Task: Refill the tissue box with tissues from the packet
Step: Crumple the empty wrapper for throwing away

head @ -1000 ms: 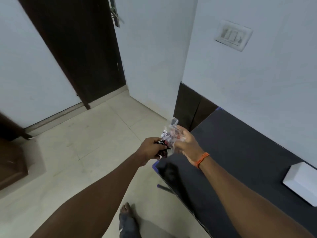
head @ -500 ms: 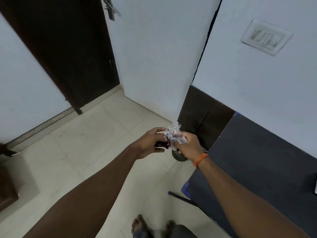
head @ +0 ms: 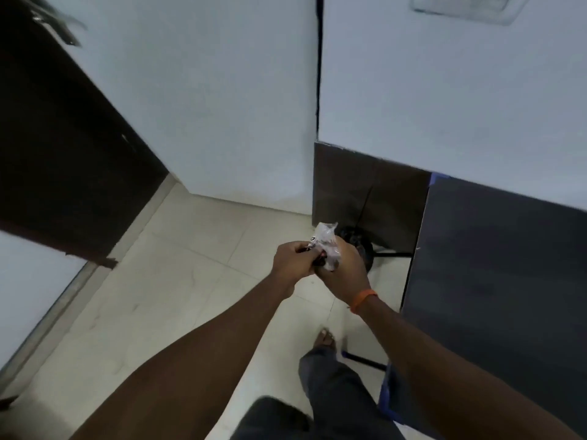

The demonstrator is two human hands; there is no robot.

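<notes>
Here packet [head: 327, 247] sits crumpled between left hand [head: 293, 262] and right hand [head: 341, 274] grip

Table [head: 495, 281] right of hands [head: 317, 268]

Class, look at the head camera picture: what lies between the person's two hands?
The crumpled clear packet, pinched between the left hand and right hand above the floor, in the head view.

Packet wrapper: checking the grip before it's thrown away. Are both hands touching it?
Touching. The head view shows the left hand and right hand both pinching the crumpled packet wrapper.
</notes>
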